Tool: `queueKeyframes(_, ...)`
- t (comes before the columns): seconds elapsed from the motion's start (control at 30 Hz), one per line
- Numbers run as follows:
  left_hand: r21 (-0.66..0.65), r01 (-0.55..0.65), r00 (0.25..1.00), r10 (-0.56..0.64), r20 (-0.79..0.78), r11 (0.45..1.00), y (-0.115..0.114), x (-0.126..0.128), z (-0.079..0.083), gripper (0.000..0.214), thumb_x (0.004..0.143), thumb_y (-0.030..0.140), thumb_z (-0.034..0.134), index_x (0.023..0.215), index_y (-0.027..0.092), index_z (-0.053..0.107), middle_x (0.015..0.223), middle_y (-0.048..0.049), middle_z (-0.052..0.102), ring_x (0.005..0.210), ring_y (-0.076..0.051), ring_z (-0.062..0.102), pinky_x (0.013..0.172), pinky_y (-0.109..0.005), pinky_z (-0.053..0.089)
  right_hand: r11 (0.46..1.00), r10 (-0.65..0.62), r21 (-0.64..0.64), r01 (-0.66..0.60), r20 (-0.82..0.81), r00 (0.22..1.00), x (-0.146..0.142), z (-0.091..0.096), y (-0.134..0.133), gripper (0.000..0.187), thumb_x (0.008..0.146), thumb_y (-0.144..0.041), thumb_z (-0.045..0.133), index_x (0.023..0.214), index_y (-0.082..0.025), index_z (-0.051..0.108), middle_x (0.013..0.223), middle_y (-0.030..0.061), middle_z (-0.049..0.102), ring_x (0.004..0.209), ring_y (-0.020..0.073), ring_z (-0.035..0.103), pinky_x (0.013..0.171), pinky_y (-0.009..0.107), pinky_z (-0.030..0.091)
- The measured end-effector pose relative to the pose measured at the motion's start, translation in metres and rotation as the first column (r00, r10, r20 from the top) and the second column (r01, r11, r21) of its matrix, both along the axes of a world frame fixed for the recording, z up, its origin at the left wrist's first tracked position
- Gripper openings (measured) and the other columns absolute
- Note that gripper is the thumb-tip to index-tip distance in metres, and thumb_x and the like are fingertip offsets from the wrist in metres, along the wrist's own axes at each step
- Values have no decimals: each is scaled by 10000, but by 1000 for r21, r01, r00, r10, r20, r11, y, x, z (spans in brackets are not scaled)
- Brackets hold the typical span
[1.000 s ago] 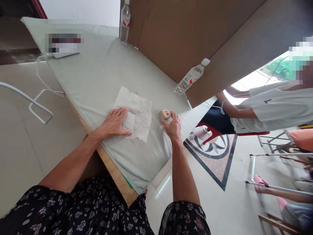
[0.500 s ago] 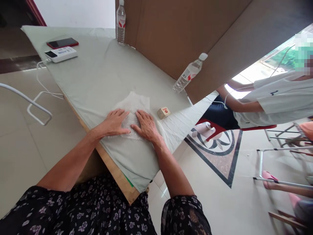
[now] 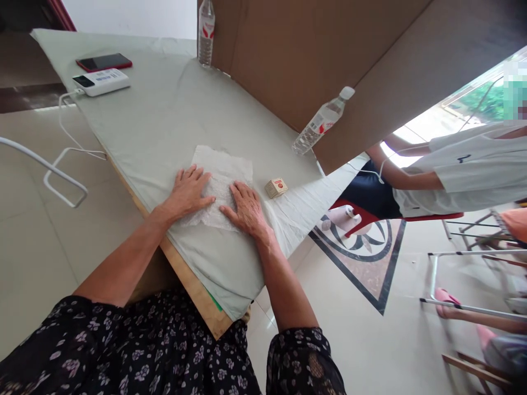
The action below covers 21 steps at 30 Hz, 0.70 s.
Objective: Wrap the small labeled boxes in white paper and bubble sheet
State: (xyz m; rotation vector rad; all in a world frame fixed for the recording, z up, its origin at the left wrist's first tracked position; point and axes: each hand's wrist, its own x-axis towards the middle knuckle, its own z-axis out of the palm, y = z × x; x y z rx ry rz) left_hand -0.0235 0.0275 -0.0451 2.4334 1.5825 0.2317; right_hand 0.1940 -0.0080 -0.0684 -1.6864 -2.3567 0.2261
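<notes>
A white paper towel [image 3: 222, 170] lies spread on the pale green cloth of the table [image 3: 164, 120]. My left hand [image 3: 187, 189] rests flat on the towel's left part, fingers stretched out. My right hand [image 3: 246, 206] lies flat on its right part, fingers apart. Neither hand holds anything. A small tan box [image 3: 275, 187] with a red mark sits just right of my right hand, not touched.
Two clear water bottles [image 3: 321, 120] [image 3: 206, 33] lean against brown cardboard panels [image 3: 313, 60] at the back. A red phone [image 3: 104, 61] and a white power bank [image 3: 101, 82] lie far left. Another person in a white shirt [image 3: 473, 170] sits to the right.
My right hand let go of the small box and came to lie flat on the paper towel beside my left hand. Both hands then slid slightly along the towel.
</notes>
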Motion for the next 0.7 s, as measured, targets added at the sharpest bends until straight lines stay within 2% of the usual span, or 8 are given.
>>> queueKeyframes(0.13,27,99,994,-100,36,995,-16,2,-2,744,947,467,577,1593,130,425,1687,-174,406,1613,-349,283,1325,-532,176,1000,4,13,-3,-34,999,0,-2,0,741,1020,-643,492,1546,-122,501,1655,183,459,1558,321,391,1281,508,302)
queueKeyframes(0.23,-16,97,994,-96,43,995,-19,-2,-12,819,921,525,597,1601,114,401,1697,-183,387,1609,-351,292,1326,-527,174,999,-12,51,18,-112,994,2,-4,-1,640,1012,-593,536,1479,-157,572,1612,170,516,1518,306,446,1269,498,328)
queueKeyframes(0.33,-18,98,992,-96,78,995,-16,-6,-20,874,896,556,612,1617,124,371,1699,-183,383,1612,-354,286,1329,-535,150,966,-112,199,162,-241,964,14,-7,1,452,1017,-491,529,1321,-187,667,1558,166,562,1483,309,480,1257,531,329)
queueKeyframes(0.43,-15,94,988,-91,127,995,-14,-7,-21,919,863,558,643,1626,139,349,1684,-183,409,1603,-369,302,1324,-545,153,804,-328,356,476,-401,855,38,-13,8,437,969,-435,551,1333,-203,625,1575,194,513,1476,358,464,1213,646,319)
queueKeyframes(0.5,-17,91,984,-88,156,996,-15,-7,-20,936,849,554,656,1631,156,331,1685,-175,409,1604,-373,299,1321,-545,159,687,-457,359,631,-462,760,57,-20,15,584,903,-447,598,1427,-197,535,1578,232,482,1446,391,478,1150,693,362)
queueKeyframes(0.53,-20,90,982,-85,166,996,-15,-6,-19,946,845,553,661,1633,158,320,1690,-175,401,1607,-375,290,1320,-544,161,662,-504,330,672,-468,726,66,-24,18,626,877,-453,606,1437,-188,517,1532,242,520,1403,396,515,1118,697,392)
queueKeyframes(0.6,-34,83,982,-76,174,996,-16,-6,-17,976,838,549,672,1637,133,297,1696,-194,381,1613,-388,267,1317,-546,165,667,-547,258,699,-469,694,78,-28,23,606,853,-440,590,1396,-176,540,1385,218,631,1286,378,598,1072,677,445)
queueKeyframes(0.7,-48,77,980,-66,186,996,-16,-6,-16,1034,819,546,698,1644,102,261,1696,-227,360,1611,-412,258,1308,-557,177,739,-478,196,645,-523,706,76,-22,23,548,852,-409,569,1350,-181,583,1285,170,698,1181,321,653,1042,594,504)
